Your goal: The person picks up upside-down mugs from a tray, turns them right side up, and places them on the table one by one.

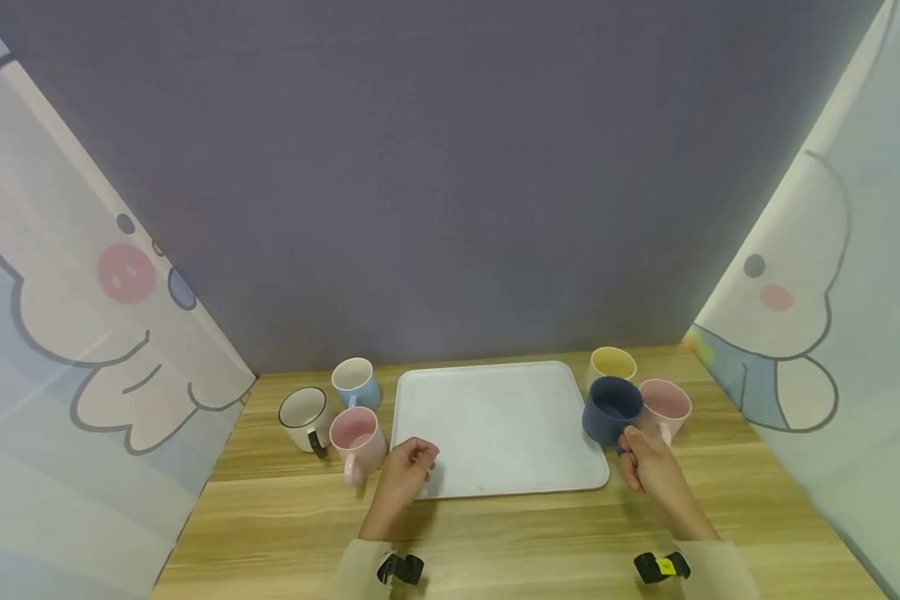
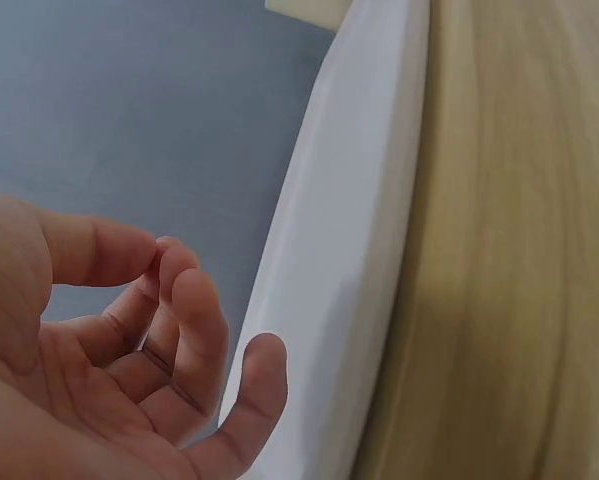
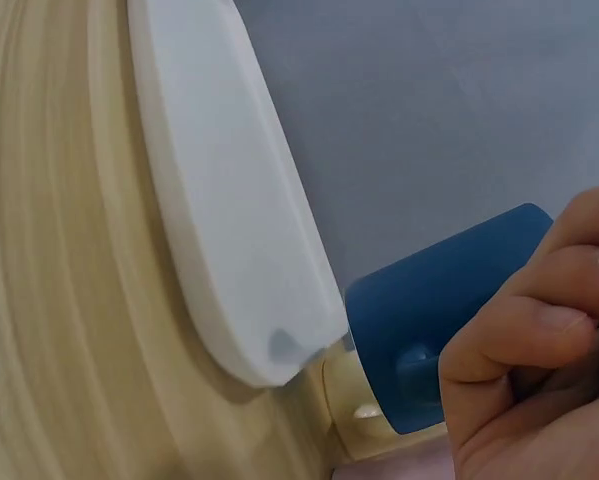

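My right hand (image 1: 647, 465) grips a dark blue mug (image 1: 612, 410) by its handle, at the right edge of a white tray (image 1: 495, 429). In the right wrist view the blue mug (image 3: 434, 320) appears raised off the table, and the curled fingers (image 3: 529, 330) hide most of its handle. Over the tray's front left corner is my left hand (image 1: 407, 473), loosely curled and holding nothing; thumb and index fingertips meet in the left wrist view. Just left of that hand stands a pink mug (image 1: 358, 439).
Behind the pink mug are a white mug with a black rim (image 1: 303, 417) and a white-and-blue mug (image 1: 356, 383). A yellow mug (image 1: 612, 362) and another pink mug (image 1: 665, 408) stand close to the blue one. A grey panel (image 1: 450, 183) rises behind the wooden table (image 1: 525, 550).
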### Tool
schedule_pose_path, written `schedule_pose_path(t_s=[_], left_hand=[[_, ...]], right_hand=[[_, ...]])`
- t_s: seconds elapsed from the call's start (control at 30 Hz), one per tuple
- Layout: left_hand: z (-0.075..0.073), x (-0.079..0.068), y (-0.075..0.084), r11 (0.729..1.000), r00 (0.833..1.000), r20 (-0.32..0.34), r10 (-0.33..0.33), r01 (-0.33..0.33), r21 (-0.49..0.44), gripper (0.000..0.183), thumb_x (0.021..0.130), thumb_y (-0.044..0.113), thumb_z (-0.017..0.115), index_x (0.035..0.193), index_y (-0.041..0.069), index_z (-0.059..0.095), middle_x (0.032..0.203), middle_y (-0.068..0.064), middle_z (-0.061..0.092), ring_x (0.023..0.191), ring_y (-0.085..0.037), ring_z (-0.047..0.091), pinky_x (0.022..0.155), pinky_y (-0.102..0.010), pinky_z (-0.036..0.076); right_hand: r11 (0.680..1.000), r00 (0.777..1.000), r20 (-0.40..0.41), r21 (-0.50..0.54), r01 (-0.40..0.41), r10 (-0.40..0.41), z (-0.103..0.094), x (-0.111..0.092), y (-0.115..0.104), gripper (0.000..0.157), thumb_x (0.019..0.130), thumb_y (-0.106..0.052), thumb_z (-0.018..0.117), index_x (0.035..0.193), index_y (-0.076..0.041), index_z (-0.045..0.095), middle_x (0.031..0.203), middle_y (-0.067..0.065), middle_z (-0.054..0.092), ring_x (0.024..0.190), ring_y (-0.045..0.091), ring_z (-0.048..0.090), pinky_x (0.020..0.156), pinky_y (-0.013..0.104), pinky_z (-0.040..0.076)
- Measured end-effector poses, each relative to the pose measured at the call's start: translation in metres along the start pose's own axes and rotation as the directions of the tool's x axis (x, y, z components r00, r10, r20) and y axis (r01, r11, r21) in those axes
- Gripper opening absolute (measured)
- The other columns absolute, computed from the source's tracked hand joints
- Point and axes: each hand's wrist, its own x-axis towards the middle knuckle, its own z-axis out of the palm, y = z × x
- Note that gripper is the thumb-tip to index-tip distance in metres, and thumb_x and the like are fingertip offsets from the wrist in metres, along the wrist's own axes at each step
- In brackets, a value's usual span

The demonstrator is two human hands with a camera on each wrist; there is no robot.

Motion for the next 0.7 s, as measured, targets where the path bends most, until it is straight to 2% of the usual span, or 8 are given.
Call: schedule_pose_path(t_s=[0.23,0.47,0.7], left_hand=[[-0.002,-0.005,-0.007,1.0,1.0,-0.026,0.001,-0.001,-0.014,0.015,0.099,0.007,0.061,0.097,-0.006,0.067,0.077,-0.012,0.064,0.061,-0.014,0.056,0.056,-0.024,0.046],[-0.004,-0.007,-0.016,1.0,0.999,-0.053,0.006,-0.006,-0.001,0.013,0.098,0.005,0.061,0.095,-0.006,0.068,0.075,-0.009,0.062,0.059,-0.011,0.055,0.053,-0.023,0.044],[-0.005,-0.009,-0.022,0.997,0.996,-0.068,0.056,-0.053,0.048,0.011,0.097,0.002,0.06,0.093,-0.004,0.069,0.072,-0.005,0.061,0.056,-0.006,0.054,0.051,-0.022,0.044]], right_hand=[[1.0,0.999,-0.02,-0.011,-0.028,0.028,-0.01,-0.003,0.009,0.044,0.114,-0.03,0.026,0.088,-0.001,0.045,0.049,-0.006,0.038,0.041,0.005,0.034,0.038,0.034,0.029],[1.0,0.999,-0.027,-0.008,-0.026,0.026,-0.018,-0.003,0.02,0.044,0.114,-0.029,0.025,0.087,-0.002,0.046,0.047,-0.006,0.038,0.04,0.009,0.033,0.038,0.037,0.027],[0.999,0.999,-0.026,0.037,-0.032,0.033,-0.019,0.001,0.028,0.043,0.114,-0.028,0.026,0.087,-0.003,0.047,0.046,-0.008,0.038,0.04,0.01,0.032,0.039,0.039,0.023]])
